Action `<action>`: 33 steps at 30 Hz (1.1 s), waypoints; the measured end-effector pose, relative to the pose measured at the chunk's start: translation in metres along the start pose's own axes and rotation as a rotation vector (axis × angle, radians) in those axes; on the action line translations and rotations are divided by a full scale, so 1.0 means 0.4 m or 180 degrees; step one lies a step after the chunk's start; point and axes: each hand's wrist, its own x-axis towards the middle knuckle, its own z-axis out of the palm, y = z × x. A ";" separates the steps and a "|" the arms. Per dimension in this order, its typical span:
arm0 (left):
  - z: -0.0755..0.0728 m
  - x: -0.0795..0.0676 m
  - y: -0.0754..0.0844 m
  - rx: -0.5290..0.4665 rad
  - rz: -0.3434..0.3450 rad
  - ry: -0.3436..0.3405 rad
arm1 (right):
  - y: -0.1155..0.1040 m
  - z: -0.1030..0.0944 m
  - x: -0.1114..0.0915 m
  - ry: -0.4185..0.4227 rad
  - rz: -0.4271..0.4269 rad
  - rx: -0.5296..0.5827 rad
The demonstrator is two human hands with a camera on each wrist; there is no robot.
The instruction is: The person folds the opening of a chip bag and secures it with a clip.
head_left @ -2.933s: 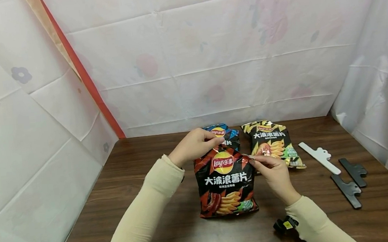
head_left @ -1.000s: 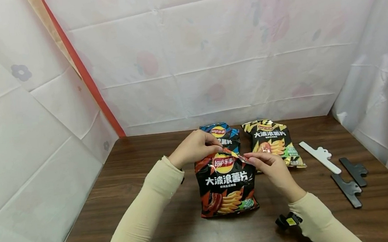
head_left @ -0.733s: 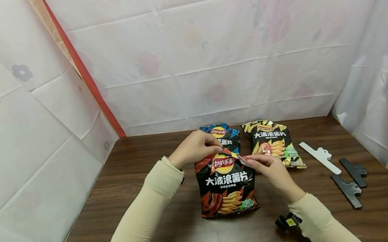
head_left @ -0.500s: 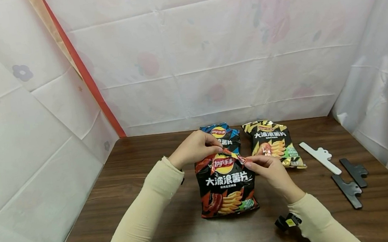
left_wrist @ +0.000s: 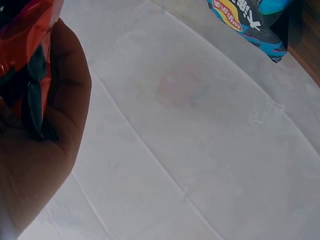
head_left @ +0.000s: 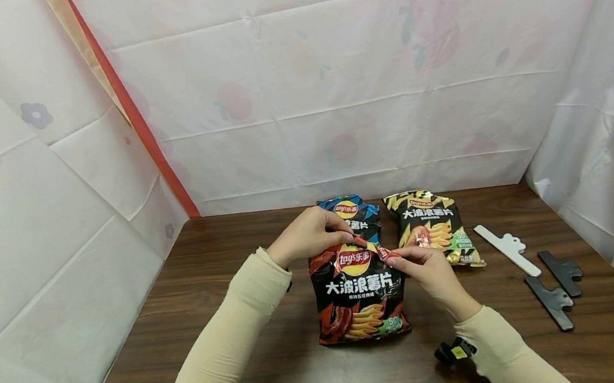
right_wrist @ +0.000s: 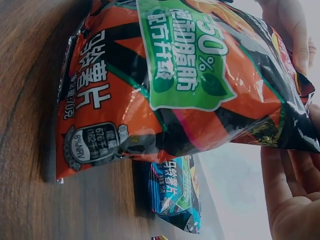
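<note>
A red and black bag of potato chips (head_left: 360, 298) stands upright on the table in the head view, its top edge folded down toward the front. My left hand (head_left: 312, 236) pinches the left part of that fold between thumb and fingers. At the right end of the fold, my right hand (head_left: 431, 275) pinches the top corner. In the right wrist view the bag (right_wrist: 175, 85) fills most of the picture, with fingers (right_wrist: 280, 190) at its top edge. The left wrist view shows the bag's red side (left_wrist: 25, 50) inside the curled left hand (left_wrist: 65, 100).
A blue chip bag (head_left: 368, 213) stands partly hidden behind the red one. A yellow chip bag (head_left: 429, 228) lies to its right. Farther right on the brown table (head_left: 214, 326) are a white clip (head_left: 506, 248) and two black clips (head_left: 550, 303) (head_left: 561, 273). A patterned sheet (head_left: 358, 86) hangs behind.
The bag's top edge stood up earlier and is now folded down toward the front. Over the last second both hands keep their pinch, with only slight motion of the right fingers at the fold.
</note>
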 end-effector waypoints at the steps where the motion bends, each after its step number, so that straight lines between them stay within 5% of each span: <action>1: 0.000 0.000 0.000 0.0000 0.0000 0.0001 | 0.001 -0.001 0.000 0.0003 -0.0020 -0.0002; 33: -0.007 -0.009 -0.005 -0.0171 -0.0001 -0.0055 | 0.013 -0.016 -0.012 0.0043 -0.0714 -0.0187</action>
